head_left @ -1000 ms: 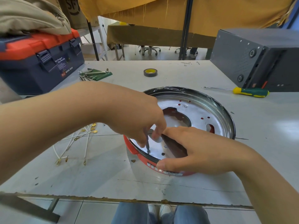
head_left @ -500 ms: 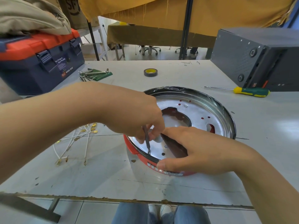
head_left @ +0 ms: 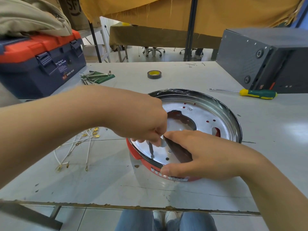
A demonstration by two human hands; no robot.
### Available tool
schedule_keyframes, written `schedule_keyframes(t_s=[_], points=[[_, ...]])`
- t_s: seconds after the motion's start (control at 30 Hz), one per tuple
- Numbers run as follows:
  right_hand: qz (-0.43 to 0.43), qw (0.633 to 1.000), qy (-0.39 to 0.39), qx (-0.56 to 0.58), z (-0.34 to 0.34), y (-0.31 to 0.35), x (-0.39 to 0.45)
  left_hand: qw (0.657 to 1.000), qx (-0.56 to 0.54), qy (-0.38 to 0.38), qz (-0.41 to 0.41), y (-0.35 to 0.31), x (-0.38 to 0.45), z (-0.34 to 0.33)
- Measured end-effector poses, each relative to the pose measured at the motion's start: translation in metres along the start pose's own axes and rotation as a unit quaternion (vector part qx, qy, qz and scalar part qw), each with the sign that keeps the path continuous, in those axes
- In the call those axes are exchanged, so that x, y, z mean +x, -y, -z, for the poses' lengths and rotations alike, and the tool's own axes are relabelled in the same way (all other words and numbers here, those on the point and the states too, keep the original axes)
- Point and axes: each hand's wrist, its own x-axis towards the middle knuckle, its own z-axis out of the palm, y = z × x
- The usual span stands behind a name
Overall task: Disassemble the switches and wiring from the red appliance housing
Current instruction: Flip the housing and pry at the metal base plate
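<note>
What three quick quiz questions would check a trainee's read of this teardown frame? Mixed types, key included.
1. True or false: the green-handled screwdriver is in the person's grip.
2. The thin tool in the left hand has its tip on: A) the metal plate B) the tape roll C) the toolbox
3. Fill in: the right hand steadies the red ____.

Key: 1 false; 2 A; 3 housing.
</note>
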Motion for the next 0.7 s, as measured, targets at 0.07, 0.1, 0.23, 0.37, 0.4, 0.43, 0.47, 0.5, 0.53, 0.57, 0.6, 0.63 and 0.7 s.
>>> schedule_keyframes(t_s=[0.07, 0.1, 0.23, 0.37, 0.4, 0.43, 0.47, 0.5, 0.53, 0.57, 0.6, 0.63, 0.7], points=[[-0.002, 1.0, 0.002, -0.002, 0.0001, 0.0004, -0.0003, 0.999, 0.042, 0.001, -0.022, -0.0021, -0.0017, 0.0005], [-0.002, 1.0, 0.002, -0.002, 0.0002, 0.0005, -0.0003, 0.998, 0.055, -0.001, -0.024, -0.0025, -0.0026, 0.0006], [0.01, 1.0, 0.008, 0.017, 0.0013, 0.0015, 0.0, 0.998, 0.042, 0.002, -0.051, -0.0053, -0.0041, 0.0044], [0.003, 1.0, 0.01, 0.008, 0.001, 0.0008, -0.0003, 0.999, 0.015, 0.018, -0.035, -0.0007, -0.0036, 0.0045], [-0.001, 1.0, 0.01, 0.005, 0.0009, 0.0006, -0.0004, 0.999, 0.015, 0.016, -0.027, 0.001, -0.002, 0.0025], [-0.003, 1.0, 0.011, 0.004, 0.0008, 0.0003, -0.0008, 0.999, 0.029, 0.01, -0.022, 0.0002, -0.0029, 0.0015], [-0.004, 1.0, 0.012, 0.003, 0.0006, 0.0001, -0.001, 0.999, 0.042, 0.009, -0.018, 0.0002, -0.0027, 0.0001], [-0.004, 1.0, 0.012, 0.003, 0.0006, 0.0003, -0.0011, 0.999, 0.04, 0.001, -0.017, -0.0003, -0.0029, -0.0005], [-0.004, 1.0, 0.011, 0.003, 0.0007, 0.0003, -0.001, 0.999, 0.039, 0.0, -0.019, 0.0005, -0.0025, -0.0009], [-0.004, 1.0, 0.009, 0.003, 0.0006, 0.0004, -0.0009, 0.999, 0.035, 0.003, -0.021, -0.0009, -0.0039, 0.0003], [-0.003, 1.0, 0.007, 0.002, 0.0004, 0.0006, -0.0007, 0.999, 0.029, 0.013, -0.024, -0.0004, -0.0042, 0.0009], [-0.001, 1.0, 0.005, 0.002, 0.0003, 0.0009, -0.0004, 0.999, 0.018, 0.014, -0.029, -0.0009, -0.0054, 0.0016], [-0.001, 1.0, 0.005, 0.003, 0.0005, 0.0013, -0.0001, 0.999, -0.002, 0.021, -0.042, -0.0003, -0.0063, 0.0032]])
